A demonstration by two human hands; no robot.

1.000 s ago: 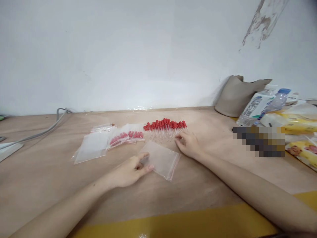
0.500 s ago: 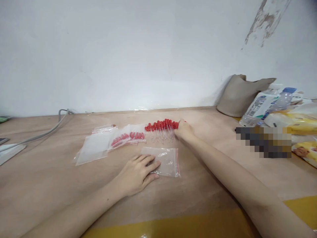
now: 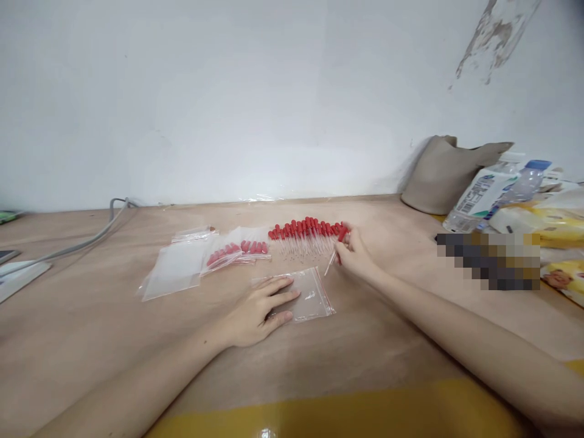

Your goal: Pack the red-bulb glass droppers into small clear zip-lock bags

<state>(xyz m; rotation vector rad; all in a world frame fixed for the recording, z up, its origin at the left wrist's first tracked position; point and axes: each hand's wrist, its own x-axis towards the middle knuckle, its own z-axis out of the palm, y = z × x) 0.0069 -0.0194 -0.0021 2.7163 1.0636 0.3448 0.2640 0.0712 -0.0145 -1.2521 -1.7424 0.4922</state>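
Fingers apart, my left hand (image 3: 262,307) rests flat on a clear zip-lock bag (image 3: 312,295) with a red line along its right end. My right hand (image 3: 356,252) is closed on a dropper (image 3: 342,234) with a red rubber bulb and a thin clear tube, its tip slanting down to the left. Beside it lies a row of similar droppers (image 3: 301,228), bulbs toward the wall. Left of the row, zip-lock bags with red-bulbed droppers inside (image 3: 223,254) overlap a stack of flat bags (image 3: 176,271).
A grey cable (image 3: 91,240) runs along the left. At the right stand a beige container (image 3: 433,176), plastic bottles (image 3: 483,191) and yellow packages (image 3: 556,225), near a pixelated patch. A white wall (image 3: 274,109) closes the back; yellow tape (image 3: 292,420) crosses the front.
My right hand has drawn one dropper from the right end of the row and come slightly right and nearer. The bag under my left hand has turned a little.
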